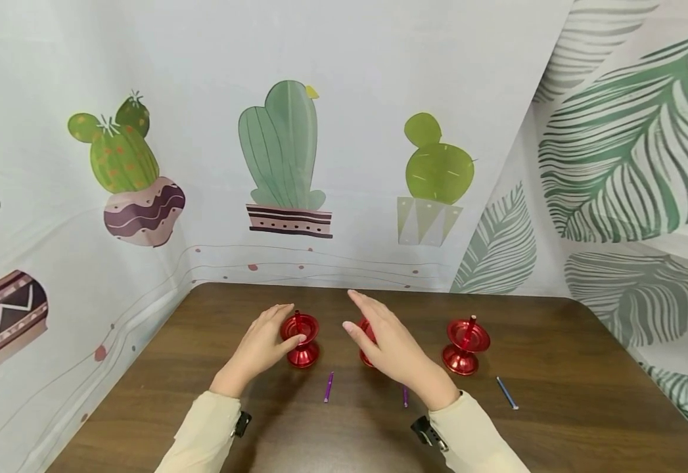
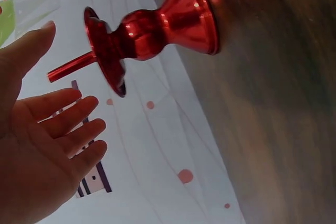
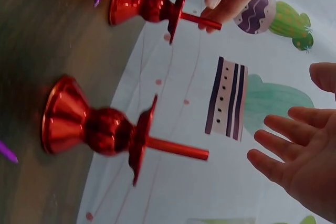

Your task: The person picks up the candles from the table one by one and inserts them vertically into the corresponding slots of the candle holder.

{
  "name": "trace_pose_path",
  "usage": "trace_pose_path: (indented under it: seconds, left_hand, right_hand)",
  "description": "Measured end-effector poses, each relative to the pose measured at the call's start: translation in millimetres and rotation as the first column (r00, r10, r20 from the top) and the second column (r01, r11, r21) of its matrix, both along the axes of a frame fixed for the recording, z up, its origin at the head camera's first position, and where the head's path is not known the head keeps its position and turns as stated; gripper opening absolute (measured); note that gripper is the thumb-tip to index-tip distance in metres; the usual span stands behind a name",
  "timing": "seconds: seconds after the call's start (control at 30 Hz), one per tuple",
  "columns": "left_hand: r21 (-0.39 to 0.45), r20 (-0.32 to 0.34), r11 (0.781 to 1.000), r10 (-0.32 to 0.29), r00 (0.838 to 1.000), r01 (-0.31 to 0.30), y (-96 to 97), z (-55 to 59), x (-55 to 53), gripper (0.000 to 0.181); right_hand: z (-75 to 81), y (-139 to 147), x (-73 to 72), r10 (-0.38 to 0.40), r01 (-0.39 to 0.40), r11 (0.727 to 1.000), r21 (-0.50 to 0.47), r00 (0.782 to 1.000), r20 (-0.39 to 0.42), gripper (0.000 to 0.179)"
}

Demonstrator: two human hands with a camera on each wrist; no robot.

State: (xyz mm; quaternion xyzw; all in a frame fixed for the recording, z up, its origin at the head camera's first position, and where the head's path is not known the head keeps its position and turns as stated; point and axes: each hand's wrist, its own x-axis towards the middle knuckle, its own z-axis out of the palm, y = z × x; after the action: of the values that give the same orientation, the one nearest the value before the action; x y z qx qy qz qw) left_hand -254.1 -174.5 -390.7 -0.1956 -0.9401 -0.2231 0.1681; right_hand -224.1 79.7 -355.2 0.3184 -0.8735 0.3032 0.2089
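Two hands hover just above the table, each beside its own red candle holder. The left hand [image 1: 263,345] is spread, fingers nearly straight, palm turned inward; the left candle holder [image 1: 300,341] stands right against its fingertips and thumb on the inner side, though the left wrist view shows a gap between the fingers [image 2: 73,129] and the stand, so I would call it close rather than gripped. The right hand [image 1: 388,345] is likewise loose and wide, holding nothing, palm facing the middle candle holder [image 1: 365,338], which sits just behind and inward of it, mostly hidden from above. In the right wrist view that holder's [image 3: 100,129] thin red stem points toward the open fingers [image 3: 286,153], well short of them. Both stands are upright, long axis vertical, stem up.

Outward to the right stands a third candle holder [image 1: 466,345], apart from either hand. Nearer the person than the hands lie a purple candle [image 1: 328,386], another purple one [image 1: 405,396] partly under the right wrist, and a blue candle [image 1: 506,393] farther right, all flat on the dark wooden table [image 1: 556,407].
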Motion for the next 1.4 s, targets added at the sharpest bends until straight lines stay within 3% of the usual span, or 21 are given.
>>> trace_pose_path:
  seconds: [0.13,0.33,0.63,1.0,1.2,1.4]
  left_hand:
    - [0.016,0.053,1.0,0.001,0.999,-0.001,-3.1,-5.1,-5.3,0.064]
    - [0.063,0.139,0.998,-0.04,0.989,0.032,-11.2,-12.5,-12.6,0.066]
    - [0.105,0.235,0.994,-0.062,0.97,0.038,-15.8,-15.1,-17.1,0.07]
    - [0.062,0.225,0.998,-0.031,0.974,0.017,-12.5,-11.4,-14.0,0.067]
    - [0.04,0.224,0.999,-0.027,0.974,0.019,-10.8,-9.6,-13.9,0.068]
    - [0.033,0.221,0.999,-0.033,0.975,0.026,-9.4,-9.0,-15.4,0.068]
  right_hand:
    - [-4.4,-8,0.6,0.039,-0.038,0.999,-0.016,0.997,0.074,0.054]
    - [-11.8,-16,0.1,0.1,-0.097,0.995,-0.023,0.97,0.223,0.055]
    - [-26.9,-30,-4.0,0.1,-0.107,0.994,0.011,0.954,0.283,0.055]
    - [-44.6,-44,-0.2,-0.024,-0.019,0.992,0.123,0.94,0.341,0.051]
    - [-55.8,-50,0.7,-0.149,0.05,0.967,0.249,0.906,0.397,0.055]
    - [-64.4,-56,-0.4,-0.216,0.064,0.942,0.33,0.867,0.45,0.06]
